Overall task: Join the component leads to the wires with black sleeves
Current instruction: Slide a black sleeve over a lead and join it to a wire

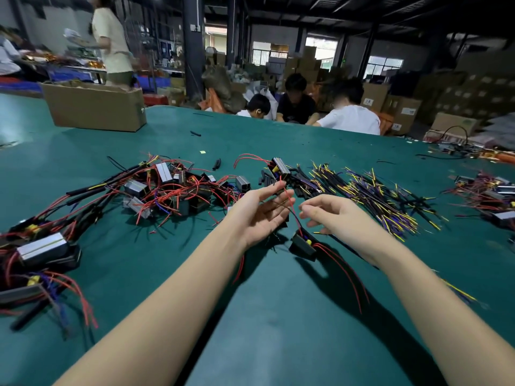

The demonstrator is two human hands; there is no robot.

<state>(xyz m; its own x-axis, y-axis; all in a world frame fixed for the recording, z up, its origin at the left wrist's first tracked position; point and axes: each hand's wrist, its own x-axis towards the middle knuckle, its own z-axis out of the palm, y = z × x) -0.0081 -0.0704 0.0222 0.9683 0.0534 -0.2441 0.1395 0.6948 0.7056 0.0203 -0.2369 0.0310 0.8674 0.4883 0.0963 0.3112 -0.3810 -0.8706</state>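
- Component (302,244), black-bodied with a yellow tab, hangs just above the green bench (278,316) near its middle, between our two wrists; its red lead (291,203) rises from it and passes across the fingertips of our left hand.
- Bench surface carries all the stock; we list it from largest to smallest.
- Cardboard box (94,107) stands toward the far left corner of the bench.
- Finished assemblies (41,252), silver-faced blocks with black sleeves and red leads, lie along the left edge.
- Loose components pile (172,188), tangled in red wire, lies left of centre, beyond our left hand.
- Wires with black sleeves (370,196), yellow and purple ends showing, are spread right of centre, just beyond our right hand.
- A smaller heap of components (485,193) lies at the right edge.
- Left hand (259,213) is palm up with fingers extended and relaxed; the red lead rests on its fingertips, and whether a finger pinches it we cannot tell.
- Right hand (331,215) has its fingers curled inward beside the lead; a yellow wire tip (319,233) shows under it, so it appears to hold a sleeved wire.
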